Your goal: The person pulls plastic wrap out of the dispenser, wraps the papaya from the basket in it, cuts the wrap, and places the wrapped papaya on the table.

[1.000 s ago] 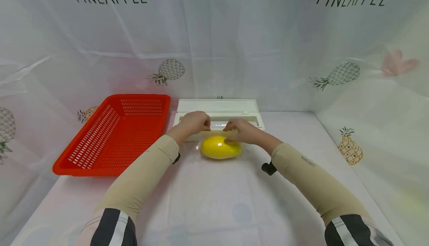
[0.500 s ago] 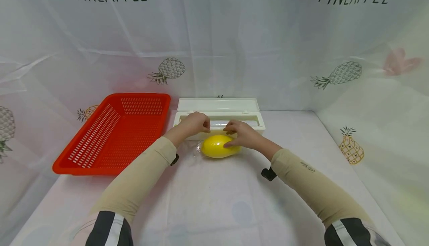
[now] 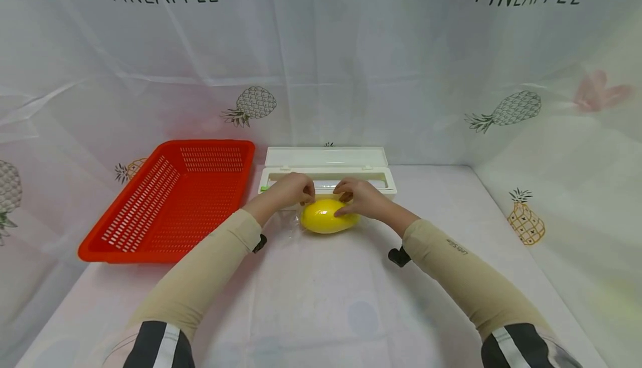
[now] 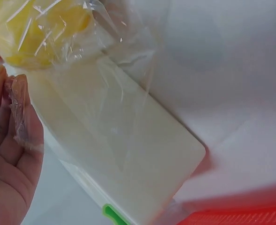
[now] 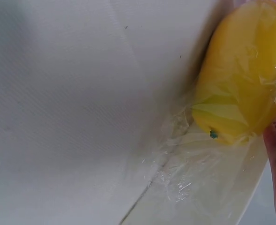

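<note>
A glossy yellow fruit (image 3: pixel 323 217), long and rounded like a mango with a small green stem end (image 5: pixel 213 134), lies on its side under clear cling film (image 4: pixel 123 93). My left hand (image 3: pixel 293 188) pinches a bunched edge of the film between thumb and fingers at the fruit's far left side. My right hand (image 3: pixel 368 198) holds the fruit at its right, the thumb on top and the fingers curled towards the far side. Behind both hands stands a white cling film dispenser (image 3: pixel 391 188), its lid raised, the roll partly hidden by my hands.
A red slotted plastic basket (image 3: pixel 92 253) stands on the table left of the dispenser. On the dispenser's left end shows a green slider (image 4: pixel 113 213). A white pineapple-print sheet (image 3: pixel 351 50) hangs behind and at the sides.
The fruit has shifted slightly away, towards the dispenser. My left hand has come a little lower and closer over the fruit's left end; my right thumb stays on the fruit.
</note>
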The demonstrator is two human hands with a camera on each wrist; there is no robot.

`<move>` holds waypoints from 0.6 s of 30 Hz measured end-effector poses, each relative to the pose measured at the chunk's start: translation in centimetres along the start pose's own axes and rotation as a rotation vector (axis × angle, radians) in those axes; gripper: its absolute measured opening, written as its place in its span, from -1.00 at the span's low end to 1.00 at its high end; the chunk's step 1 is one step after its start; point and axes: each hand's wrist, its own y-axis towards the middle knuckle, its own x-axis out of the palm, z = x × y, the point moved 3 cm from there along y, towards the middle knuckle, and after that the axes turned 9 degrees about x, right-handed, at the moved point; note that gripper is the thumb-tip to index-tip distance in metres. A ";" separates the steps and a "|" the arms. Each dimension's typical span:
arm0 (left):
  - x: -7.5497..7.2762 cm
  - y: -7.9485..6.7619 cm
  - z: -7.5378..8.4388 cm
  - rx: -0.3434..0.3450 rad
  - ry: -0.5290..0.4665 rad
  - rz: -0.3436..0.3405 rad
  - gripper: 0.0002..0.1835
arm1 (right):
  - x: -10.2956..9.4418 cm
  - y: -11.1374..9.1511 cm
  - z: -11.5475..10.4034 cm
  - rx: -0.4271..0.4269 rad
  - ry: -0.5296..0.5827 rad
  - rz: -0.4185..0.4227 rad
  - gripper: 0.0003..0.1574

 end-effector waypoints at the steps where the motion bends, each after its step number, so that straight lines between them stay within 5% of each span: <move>1: 0.1 0.0 0.0 0.003 -0.005 0.001 -0.93 | 0.0 0.0 0.0 0.002 0.005 -0.002 -0.38; 8: 0.4 0.1 0.0 0.024 -0.026 0.004 -0.92 | 0.1 0.2 -0.1 0.002 0.010 -0.009 -0.40; 18: 0.8 -0.1 0.1 0.063 -0.064 -0.085 -0.92 | 0.0 -0.2 -0.5 -0.051 -0.012 -0.024 -0.39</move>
